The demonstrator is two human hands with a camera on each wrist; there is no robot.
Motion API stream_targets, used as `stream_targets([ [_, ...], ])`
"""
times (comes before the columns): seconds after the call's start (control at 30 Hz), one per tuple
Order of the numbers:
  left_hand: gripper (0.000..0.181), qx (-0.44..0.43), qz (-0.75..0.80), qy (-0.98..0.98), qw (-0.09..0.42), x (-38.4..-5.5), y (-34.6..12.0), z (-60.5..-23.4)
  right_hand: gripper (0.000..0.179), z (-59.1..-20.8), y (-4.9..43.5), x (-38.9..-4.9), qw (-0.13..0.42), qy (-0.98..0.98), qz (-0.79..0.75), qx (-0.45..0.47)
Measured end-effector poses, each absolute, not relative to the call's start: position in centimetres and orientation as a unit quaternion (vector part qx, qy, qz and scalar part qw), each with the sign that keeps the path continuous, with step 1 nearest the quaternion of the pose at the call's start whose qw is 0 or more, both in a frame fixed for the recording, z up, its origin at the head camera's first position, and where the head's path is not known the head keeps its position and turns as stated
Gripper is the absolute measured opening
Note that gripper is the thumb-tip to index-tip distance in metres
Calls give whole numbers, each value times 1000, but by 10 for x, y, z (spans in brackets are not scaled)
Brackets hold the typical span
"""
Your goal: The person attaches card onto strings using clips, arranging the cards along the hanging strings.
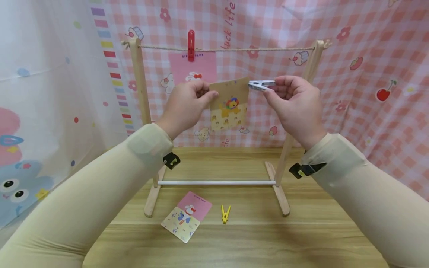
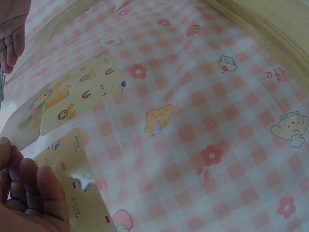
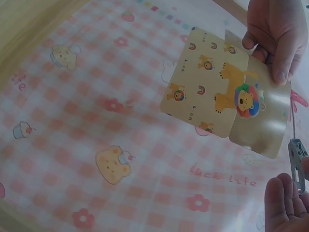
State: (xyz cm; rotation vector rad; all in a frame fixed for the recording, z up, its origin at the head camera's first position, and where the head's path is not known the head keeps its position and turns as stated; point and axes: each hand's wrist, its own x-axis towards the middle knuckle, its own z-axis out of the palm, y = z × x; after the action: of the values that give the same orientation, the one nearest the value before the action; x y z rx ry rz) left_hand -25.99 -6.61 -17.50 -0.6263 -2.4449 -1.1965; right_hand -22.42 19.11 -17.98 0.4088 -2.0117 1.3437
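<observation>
In the head view my left hand (image 1: 186, 108) pinches a tan card with a lion (image 1: 229, 106) by its left edge, thumb in front. The card stands upright below the rope (image 1: 254, 49). My right hand (image 1: 298, 106) pinches a grey-white clothespin (image 1: 261, 85) by its handle ends, its nose right at the card's upper right corner. The right wrist view shows the lion card (image 3: 212, 87) from the front and the clothespin (image 3: 297, 164) at the right edge. Behind, a red clothespin (image 1: 191, 45) holds a pink card (image 1: 177, 69) on the rope.
Wooden posts (image 1: 142, 82) carry the rope, joined low down by a white bar (image 1: 216, 182). On the wooden table (image 1: 268, 242) lie a pink and yellow card (image 1: 181, 225) and a yellow clothespin (image 1: 225, 214). A checked curtain (image 1: 368, 44) hangs behind.
</observation>
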Motion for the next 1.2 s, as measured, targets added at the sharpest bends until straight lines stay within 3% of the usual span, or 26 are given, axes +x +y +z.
stream_targets([
  [0.23,22,-220,-417,-862,184,-259,-63,-166,24,-166,190,-226,337,-761,530,166],
  [0.53,22,-211,-423,-861,190,-256,-59,-156,25,-149,191,-230,379,-783,472,145],
  [1.2,25,-183,-428,-865,189,-258,-57,-141,32,-124,192,-231,374,-813,430,124],
])
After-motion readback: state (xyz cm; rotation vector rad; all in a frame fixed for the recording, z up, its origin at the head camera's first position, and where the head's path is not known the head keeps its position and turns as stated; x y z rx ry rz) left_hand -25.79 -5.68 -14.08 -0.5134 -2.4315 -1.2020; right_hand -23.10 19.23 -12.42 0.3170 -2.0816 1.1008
